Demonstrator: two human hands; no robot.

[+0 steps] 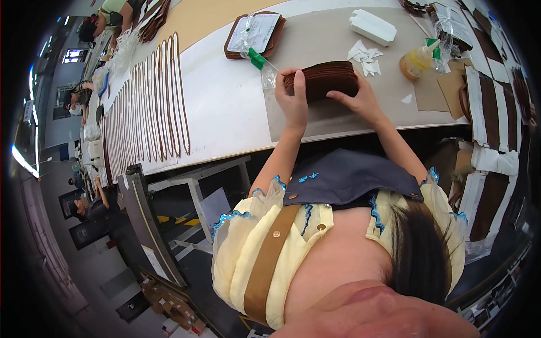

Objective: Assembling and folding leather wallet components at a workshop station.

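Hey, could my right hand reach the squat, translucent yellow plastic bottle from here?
Probably yes: nothing tall stands between your right hand and the bottle, though that hand is holding a thick stack of brown sheets.

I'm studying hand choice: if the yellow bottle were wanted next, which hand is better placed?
Probably the right hand: it holds the end of the brown stack nearer the yellow bottle. The left hand holds the opposite end, farther away.
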